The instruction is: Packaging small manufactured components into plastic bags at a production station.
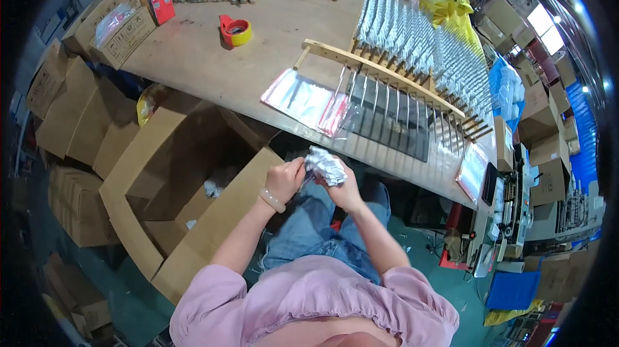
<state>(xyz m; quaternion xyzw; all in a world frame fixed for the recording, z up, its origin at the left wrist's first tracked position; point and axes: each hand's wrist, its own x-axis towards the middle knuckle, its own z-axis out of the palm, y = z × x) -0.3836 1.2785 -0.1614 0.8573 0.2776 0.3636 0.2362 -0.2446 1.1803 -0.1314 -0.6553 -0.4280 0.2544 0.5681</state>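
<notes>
Above my lap, just off the table's near edge, both hands hold a bundle of silvery pieces [325,165]. My right hand [346,189] is wrapped round its right side from below. At its left side the fingers of my left hand [284,179] are closed, and what looks like clear film shows beside them. The exact kind of the pieces is too small to tell. Beyond my hands, a stack of clear bags with red edges [303,102] lies at the table edge. Right of it, a wooden rack with metal rods [387,75] stands over a dark mat [387,118].
Rows of silvery pieces on rods [412,34] fill the table's [193,57] far right, more at the back. A red-and-yellow tape dispenser [236,31] sits farther left. An open cardboard box [138,186] stands left of my legs. A phone [490,184] lies at the right edge beside more bags [472,170].
</notes>
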